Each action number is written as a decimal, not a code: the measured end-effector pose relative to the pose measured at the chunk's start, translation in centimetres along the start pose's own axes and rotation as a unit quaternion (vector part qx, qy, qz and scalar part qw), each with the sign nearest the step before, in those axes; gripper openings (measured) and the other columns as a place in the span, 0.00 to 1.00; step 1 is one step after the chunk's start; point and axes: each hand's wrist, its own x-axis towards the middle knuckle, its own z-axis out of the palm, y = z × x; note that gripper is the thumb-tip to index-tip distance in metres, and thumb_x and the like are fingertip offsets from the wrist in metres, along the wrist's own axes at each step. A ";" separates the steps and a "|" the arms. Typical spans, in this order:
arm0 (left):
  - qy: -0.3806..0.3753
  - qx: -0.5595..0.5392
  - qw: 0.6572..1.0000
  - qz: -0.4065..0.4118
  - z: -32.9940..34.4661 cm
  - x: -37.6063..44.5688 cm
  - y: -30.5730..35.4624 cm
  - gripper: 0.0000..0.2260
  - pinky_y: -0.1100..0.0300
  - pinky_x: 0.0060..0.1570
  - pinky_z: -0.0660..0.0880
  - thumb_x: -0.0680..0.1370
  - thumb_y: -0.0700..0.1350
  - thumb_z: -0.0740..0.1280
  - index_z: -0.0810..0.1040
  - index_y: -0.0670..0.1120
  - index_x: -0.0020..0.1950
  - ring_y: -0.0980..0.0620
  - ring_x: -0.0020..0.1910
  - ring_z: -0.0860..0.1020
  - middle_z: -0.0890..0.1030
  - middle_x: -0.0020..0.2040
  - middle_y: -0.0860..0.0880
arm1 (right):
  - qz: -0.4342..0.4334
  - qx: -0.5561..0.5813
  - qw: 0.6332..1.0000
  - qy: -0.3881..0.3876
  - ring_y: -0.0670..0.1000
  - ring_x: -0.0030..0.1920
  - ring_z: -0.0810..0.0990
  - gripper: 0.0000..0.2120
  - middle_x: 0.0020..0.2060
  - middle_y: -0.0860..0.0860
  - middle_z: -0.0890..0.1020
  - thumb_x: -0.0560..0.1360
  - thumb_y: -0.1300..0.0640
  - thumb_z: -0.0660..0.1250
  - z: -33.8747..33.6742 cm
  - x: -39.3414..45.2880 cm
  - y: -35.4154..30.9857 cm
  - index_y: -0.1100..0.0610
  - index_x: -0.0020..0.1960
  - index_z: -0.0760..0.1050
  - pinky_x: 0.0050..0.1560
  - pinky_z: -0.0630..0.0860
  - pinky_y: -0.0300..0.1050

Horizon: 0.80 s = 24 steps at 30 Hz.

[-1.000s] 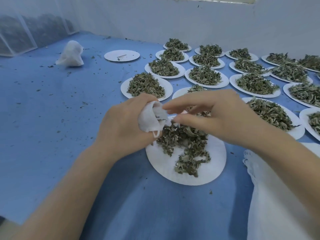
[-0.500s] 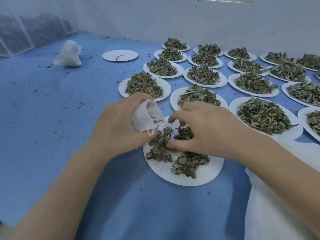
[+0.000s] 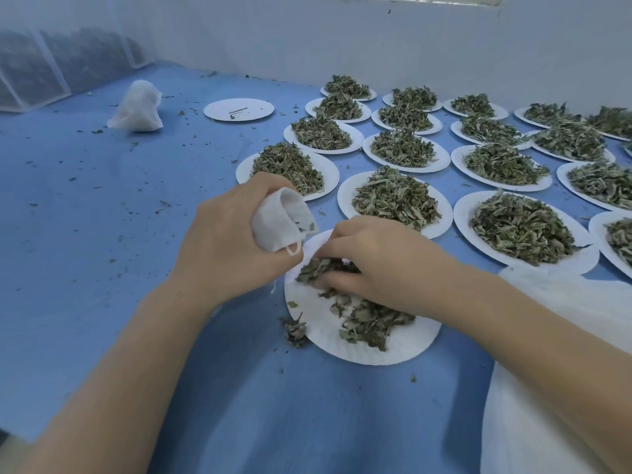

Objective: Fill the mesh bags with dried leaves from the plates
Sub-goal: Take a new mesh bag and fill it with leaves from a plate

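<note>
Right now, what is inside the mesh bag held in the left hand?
A few dried leaf pieces show at the open mouth of the mesh bag. The left hand and the cloth hide how full it is.

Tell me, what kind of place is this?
Probably a small workroom for packing dried herbs or tea. Many white plates heaped with dried leaves cover a blue table, the left hand holds a mesh bag, and a filled bag sits farther back.

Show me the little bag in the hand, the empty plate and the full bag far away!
mesh bag (image 3: pixel 277 222), head view, on its white side below the open mouth.
empty plate (image 3: pixel 238 109), head view, on its flat middle.
filled bag (image 3: pixel 136 107), head view, on its bulging body.
</note>
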 end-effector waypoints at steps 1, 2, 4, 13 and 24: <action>-0.001 0.000 1.000 0.000 0.0 0.0 0.0 0.18 0.73 0.38 0.69 0.62 0.53 0.69 0.72 0.60 0.51 0.61 0.42 0.73 0.77 0.42 0.62 | 0.004 0.006 1.000 0.010 0.49 0.51 0.74 0.18 0.48 0.48 0.76 0.77 0.43 0.60 -0.2 0.0 0.2 0.51 0.61 0.77 0.52 0.73 0.48; -0.004 0.000 1.000 0.001 0.0 0.0 0.0 0.18 0.74 0.38 0.68 0.62 0.53 0.69 0.72 0.60 0.51 0.61 0.41 0.73 0.77 0.42 0.63 | 0.010 0.019 1.000 0.021 0.48 0.47 0.73 0.17 0.46 0.48 0.76 0.77 0.44 0.60 -0.4 -0.1 0.5 0.52 0.59 0.78 0.51 0.72 0.45; -0.013 0.000 1.000 -0.001 0.0 0.0 0.0 0.19 0.74 0.37 0.67 0.62 0.54 0.69 0.71 0.60 0.51 0.61 0.41 0.72 0.76 0.42 0.63 | 0.022 0.053 0.997 0.045 0.46 0.42 0.71 0.16 0.44 0.48 0.77 0.76 0.45 0.62 -1.2 -0.3 1.0 0.52 0.57 0.79 0.46 0.68 0.39; -0.054 0.018 0.998 0.024 0.8 -0.4 1.1 0.21 0.71 0.38 0.68 0.62 0.52 0.69 0.74 0.54 0.54 0.59 0.41 0.71 0.77 0.42 0.59 | 0.021 0.044 0.996 0.080 0.54 0.49 0.76 0.14 0.51 0.52 0.76 0.77 0.51 0.63 -3.5 -0.8 -0.4 0.52 0.60 0.78 0.51 0.68 0.44; -0.044 0.011 0.999 0.010 1.1 -0.6 2.3 0.21 0.63 0.38 0.71 0.64 0.54 0.67 0.75 0.51 0.55 0.59 0.43 0.72 0.77 0.42 0.58 | 0.039 0.353 0.925 0.139 0.39 0.43 0.82 0.10 0.41 0.44 0.85 0.70 0.59 0.73 -2.5 -0.9 -0.1 0.52 0.51 0.82 0.50 0.77 0.33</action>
